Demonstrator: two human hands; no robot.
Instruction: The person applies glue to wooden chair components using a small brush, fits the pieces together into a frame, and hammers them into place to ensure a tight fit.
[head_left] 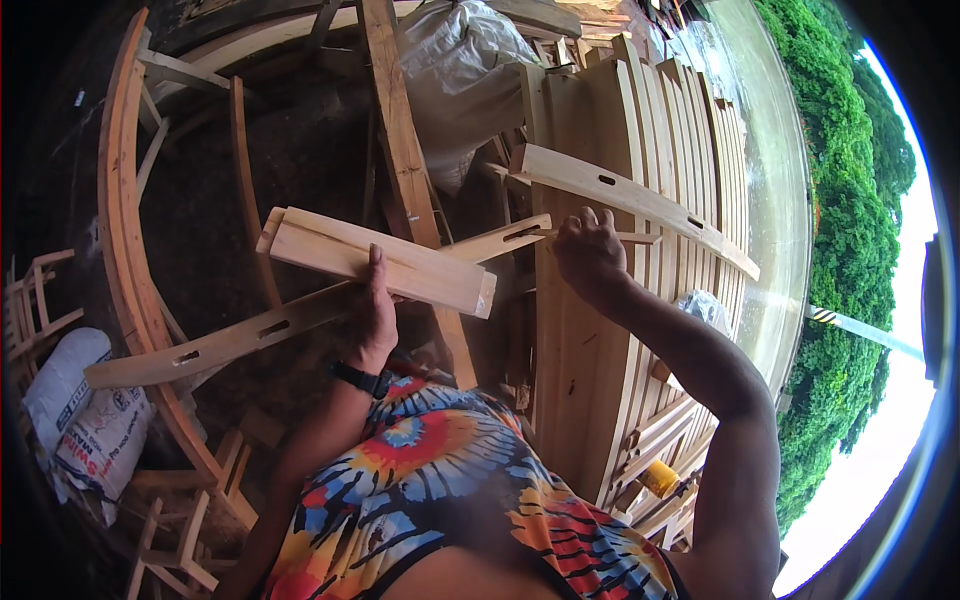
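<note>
My left hand (pixel 375 315), with a dark watch on its wrist, grips a small stack of short, pale wooden boards (pixel 375 262), its thumb laid over their face. Beneath the boards runs a long curved wooden rail (pixel 235 338) with slots cut through it; the boards hide its middle. My right hand (pixel 590 247) is closed by the rail's far right end, around a thin wooden strip (pixel 640 238) that shows on both sides of the fist. A second slotted rail (pixel 650 203) lies just beyond that hand, across a stack of planks.
Tall stacked planks (pixel 585 370) stand at the right, with a yellow cylindrical thing (pixel 659 478) near their lower end. Timber beams (pixel 400 130) cross the left and middle. A white sack (pixel 455 70) stands at the back; printed bags (pixel 95 430) and small wooden frames (pixel 175 545) are at left.
</note>
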